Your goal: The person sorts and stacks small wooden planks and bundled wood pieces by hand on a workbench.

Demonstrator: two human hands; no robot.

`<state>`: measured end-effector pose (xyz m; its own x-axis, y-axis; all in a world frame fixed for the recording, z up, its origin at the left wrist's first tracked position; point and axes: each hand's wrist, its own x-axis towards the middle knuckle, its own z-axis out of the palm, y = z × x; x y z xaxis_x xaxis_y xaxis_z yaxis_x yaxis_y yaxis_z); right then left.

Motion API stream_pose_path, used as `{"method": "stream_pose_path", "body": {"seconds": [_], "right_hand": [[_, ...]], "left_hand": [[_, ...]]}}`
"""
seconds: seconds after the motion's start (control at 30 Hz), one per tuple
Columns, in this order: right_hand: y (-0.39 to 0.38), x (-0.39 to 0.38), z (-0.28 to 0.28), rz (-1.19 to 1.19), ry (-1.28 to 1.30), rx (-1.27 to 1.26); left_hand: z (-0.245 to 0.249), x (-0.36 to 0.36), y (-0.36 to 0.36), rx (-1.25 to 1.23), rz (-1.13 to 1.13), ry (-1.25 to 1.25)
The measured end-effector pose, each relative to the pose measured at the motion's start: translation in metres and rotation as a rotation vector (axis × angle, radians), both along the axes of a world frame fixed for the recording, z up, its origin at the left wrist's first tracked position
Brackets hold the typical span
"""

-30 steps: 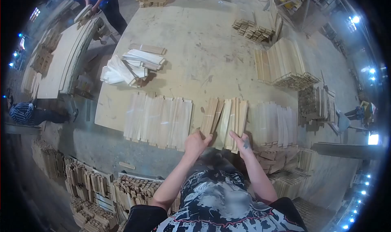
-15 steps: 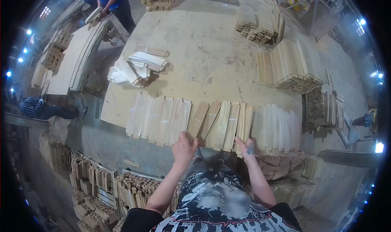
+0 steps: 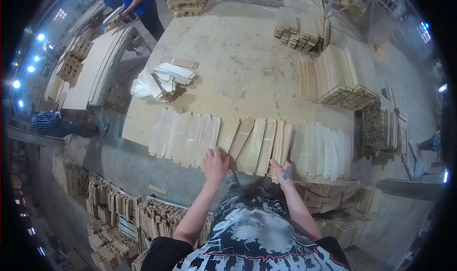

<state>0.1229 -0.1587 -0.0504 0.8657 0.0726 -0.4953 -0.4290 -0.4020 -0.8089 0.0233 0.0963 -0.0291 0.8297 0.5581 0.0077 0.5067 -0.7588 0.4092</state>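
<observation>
Thin wooden slats lie side by side along the near edge of the table. My left hand (image 3: pixel 216 166) is at the near end of a pale slat (image 3: pixel 230 132), its fingers bent around that end; the exact grip is partly hidden. Beside it, a browner slat (image 3: pixel 244 132) lies at a slant. With thumb and fingers, my right hand (image 3: pixel 282 171) grips the near ends of narrow slats (image 3: pixel 282 145). Left of my hands is a row of pale slats (image 3: pixel 185 136), and another row of whitish slats (image 3: pixel 320 149) lies to the right.
A loose heap of white slats (image 3: pixel 162 80) rests on the table (image 3: pixel 228 61). Stacked slats (image 3: pixel 340 78) stand at its right side, others (image 3: pixel 297 35) farther back. Bundled slats (image 3: pixel 109 199) fill the floor at lower left. Co-workers (image 3: pixel 140 6) (image 3: pixel 59 125) are off to the left.
The leftmost slat of the middle group showed a brown face before; a paler face shows there now. My left hand has shifted slightly, while my right stays at the slat ends.
</observation>
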Motion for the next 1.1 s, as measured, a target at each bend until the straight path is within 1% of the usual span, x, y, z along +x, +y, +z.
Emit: {"method": "stream_pose_path", "body": {"seconds": [0.07, 0.17, 0.2, 0.3, 0.37, 0.43, 0.57, 0.67, 0.77, 0.87, 0.97, 1.0, 1.07, 1.1], "right_hand": [[-0.003, 0.000, -0.005, 0.011, -0.011, -0.013], [0.000, 0.000, 0.006, -0.002, 0.008, -0.018], [0.004, 0.001, 0.022, 0.005, 0.052, -0.010], [0.002, 0.000, 0.001, -0.042, 0.107, 0.106], [-0.003, -0.001, -0.016, -0.020, 0.070, 0.145], [0.000, 0.000, -0.016, -0.020, 0.068, 0.189], [-0.001, -0.002, -0.021, -0.032, 0.066, 0.186], [-0.002, -0.003, -0.016, -0.027, 0.070, 0.123], [0.000, -0.004, -0.012, -0.041, 0.062, 0.145], [0.000, -0.005, -0.019, -0.075, 0.062, 0.250], [0.001, -0.003, -0.009, -0.062, 0.106, 0.174], [0.000, -0.003, -0.009, -0.048, 0.091, 0.139], [-0.001, -0.003, -0.009, -0.022, 0.061, 0.068], [0.000, -0.002, -0.004, -0.028, 0.060, 0.082]], "left_hand": [[-0.003, 0.000, -0.007, -0.027, -0.019, -0.033], [-0.006, 0.000, -0.018, -0.091, -0.014, -0.069], [-0.006, 0.001, -0.021, -0.115, -0.010, -0.077], [-0.005, 0.004, -0.022, -0.143, 0.010, -0.085], [-0.002, 0.008, -0.020, -0.126, 0.010, -0.086], [0.002, 0.014, -0.014, -0.107, 0.029, -0.068], [0.007, 0.020, 0.000, -0.016, -0.002, 0.007], [0.005, 0.018, 0.002, 0.145, -0.107, -0.046], [0.002, 0.022, -0.009, 0.142, -0.209, -0.159], [-0.003, 0.034, -0.039, -0.049, -0.307, -0.027], [-0.004, 0.046, -0.067, -0.058, -0.365, -0.065], [-0.004, 0.049, -0.073, -0.090, -0.363, -0.010], [-0.015, 0.052, -0.075, -0.129, -0.319, -0.007], [-0.015, 0.054, -0.076, -0.148, -0.298, -0.005]]}}
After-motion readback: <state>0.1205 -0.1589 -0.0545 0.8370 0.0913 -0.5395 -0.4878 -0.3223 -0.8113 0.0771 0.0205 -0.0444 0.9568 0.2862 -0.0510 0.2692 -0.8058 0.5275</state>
